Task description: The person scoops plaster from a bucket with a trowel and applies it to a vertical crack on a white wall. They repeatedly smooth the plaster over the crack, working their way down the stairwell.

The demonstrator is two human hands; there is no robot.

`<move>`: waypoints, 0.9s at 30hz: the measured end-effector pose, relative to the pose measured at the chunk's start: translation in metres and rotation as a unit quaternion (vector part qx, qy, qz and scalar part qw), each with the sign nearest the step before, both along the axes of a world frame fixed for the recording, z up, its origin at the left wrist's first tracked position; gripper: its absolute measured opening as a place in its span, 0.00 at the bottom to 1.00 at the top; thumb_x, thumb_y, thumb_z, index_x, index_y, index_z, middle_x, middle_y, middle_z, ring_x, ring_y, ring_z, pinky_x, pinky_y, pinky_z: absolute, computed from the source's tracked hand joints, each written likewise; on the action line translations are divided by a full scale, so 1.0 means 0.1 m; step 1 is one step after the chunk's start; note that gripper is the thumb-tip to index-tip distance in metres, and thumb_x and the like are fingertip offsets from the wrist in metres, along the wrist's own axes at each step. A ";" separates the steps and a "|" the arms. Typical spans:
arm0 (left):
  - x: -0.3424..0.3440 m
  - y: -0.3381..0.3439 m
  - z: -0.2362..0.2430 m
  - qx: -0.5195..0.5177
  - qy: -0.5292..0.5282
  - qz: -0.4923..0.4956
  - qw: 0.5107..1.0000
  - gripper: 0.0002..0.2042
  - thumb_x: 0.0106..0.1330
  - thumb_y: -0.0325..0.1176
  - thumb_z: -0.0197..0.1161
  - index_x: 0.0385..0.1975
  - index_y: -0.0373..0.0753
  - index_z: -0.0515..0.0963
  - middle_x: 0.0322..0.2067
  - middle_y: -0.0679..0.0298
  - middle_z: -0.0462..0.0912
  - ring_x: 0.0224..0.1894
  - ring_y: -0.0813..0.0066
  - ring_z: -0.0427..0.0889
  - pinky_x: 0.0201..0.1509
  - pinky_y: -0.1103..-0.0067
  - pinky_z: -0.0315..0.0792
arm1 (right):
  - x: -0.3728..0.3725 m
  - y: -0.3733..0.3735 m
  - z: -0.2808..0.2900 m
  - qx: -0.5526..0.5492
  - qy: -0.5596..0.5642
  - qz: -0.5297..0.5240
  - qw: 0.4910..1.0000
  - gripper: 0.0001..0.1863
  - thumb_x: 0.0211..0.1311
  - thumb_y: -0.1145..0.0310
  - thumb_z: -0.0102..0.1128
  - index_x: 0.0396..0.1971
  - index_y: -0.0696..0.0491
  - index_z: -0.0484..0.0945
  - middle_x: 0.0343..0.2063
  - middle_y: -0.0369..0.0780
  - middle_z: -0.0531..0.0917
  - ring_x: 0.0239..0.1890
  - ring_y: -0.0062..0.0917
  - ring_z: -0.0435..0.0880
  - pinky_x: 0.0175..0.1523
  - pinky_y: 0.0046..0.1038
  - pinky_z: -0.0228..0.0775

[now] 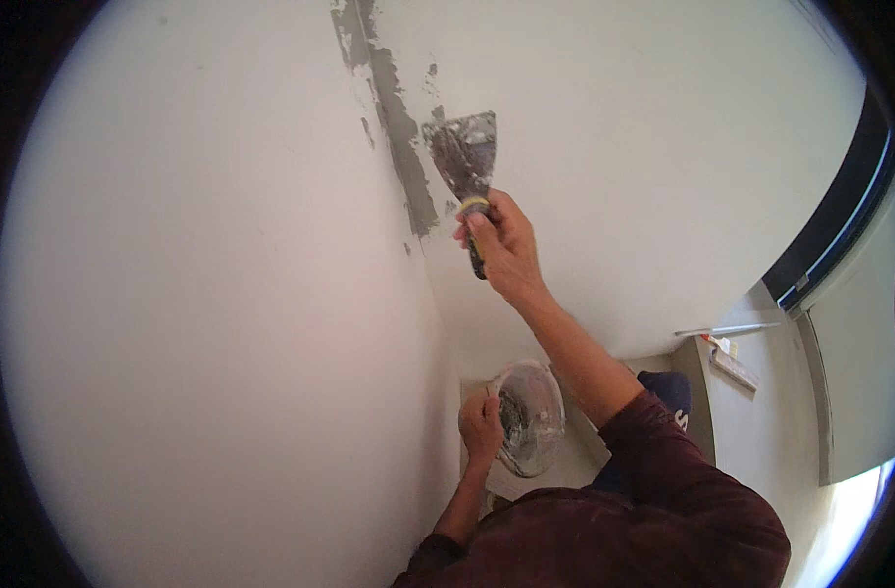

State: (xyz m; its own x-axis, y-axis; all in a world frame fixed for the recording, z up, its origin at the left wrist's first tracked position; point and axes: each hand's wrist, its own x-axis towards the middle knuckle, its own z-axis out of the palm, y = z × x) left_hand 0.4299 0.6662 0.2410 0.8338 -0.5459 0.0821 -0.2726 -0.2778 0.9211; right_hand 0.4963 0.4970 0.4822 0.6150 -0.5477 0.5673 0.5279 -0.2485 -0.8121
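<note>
My right hand is closed around the black and yellow handle of a putty knife. The wide blade points up, smeared with grey and white filler. It is in front of the wall, close to the right of a rough grey filler strip that runs down the inside corner. Lower down, my left hand grips the near left rim of a round, pale bucket. Wet grey material shows inside the bucket. Some of the left fingers are hidden behind the rim.
A plain white wall fills the left side. On a ledge at the right lie a brush-like tool and a thin metal strip. A dark frame curves along the right edge. Below the ledge is a dark blue item.
</note>
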 end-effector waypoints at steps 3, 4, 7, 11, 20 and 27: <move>-0.01 0.00 -0.05 -0.001 -0.027 0.008 1.000 0.22 0.71 0.48 0.47 0.29 0.32 0.73 0.29 0.52 0.75 0.36 0.50 0.75 0.42 0.62 0.66 | 0.39 0.03 0.14 0.026 -0.025 0.028 0.999 0.11 0.72 0.69 0.47 0.48 0.58 0.69 0.35 0.39 0.78 0.33 0.18 0.78 0.39 0.24 0.73; 0.04 0.00 -0.05 -0.002 -0.040 0.023 0.999 0.22 0.71 0.49 0.47 0.30 0.32 0.73 0.30 0.51 0.76 0.36 0.50 0.75 0.42 0.61 0.66 | 0.50 0.04 0.20 0.028 -0.031 0.045 0.998 0.11 0.72 0.69 0.46 0.47 0.58 0.69 0.35 0.39 0.78 0.32 0.18 0.78 0.39 0.23 0.73; -0.14 -0.02 -0.06 -0.001 -0.056 0.023 0.998 0.18 0.70 0.44 0.49 0.32 0.30 0.73 0.31 0.50 0.75 0.37 0.50 0.74 0.45 0.64 0.66 | 0.50 0.03 0.25 0.025 -0.060 0.020 0.998 0.10 0.72 0.70 0.46 0.47 0.58 0.69 0.34 0.38 0.78 0.32 0.18 0.78 0.38 0.23 0.73; -0.21 -0.04 -0.11 -0.016 -0.052 0.011 0.998 0.18 0.69 0.43 0.50 0.30 0.30 0.73 0.30 0.48 0.75 0.37 0.47 0.73 0.44 0.62 0.65 | 0.54 -0.01 0.22 0.036 -0.060 0.023 0.997 0.07 0.71 0.70 0.46 0.40 0.59 0.68 0.30 0.38 0.76 0.29 0.18 0.76 0.35 0.23 0.71; -0.21 -0.14 -0.32 -0.023 -0.038 0.012 0.999 0.17 0.68 0.41 0.51 0.29 0.30 0.73 0.29 0.48 0.75 0.37 0.46 0.74 0.44 0.61 0.66 | 0.70 -0.04 0.11 -0.003 -0.031 -0.056 0.998 0.06 0.70 0.71 0.48 0.39 0.59 0.68 0.28 0.39 0.78 0.28 0.19 0.80 0.33 0.25 0.73; -0.29 0.00 -0.21 0.002 -0.012 0.002 1.000 0.17 0.67 0.42 0.52 0.30 0.31 0.75 0.30 0.48 0.76 0.37 0.46 0.74 0.44 0.61 0.66 | 0.45 0.01 0.25 -0.168 0.072 -0.222 0.958 0.08 0.62 0.72 0.54 0.36 0.61 0.70 0.21 0.47 0.79 0.21 0.32 0.82 0.29 0.32 0.72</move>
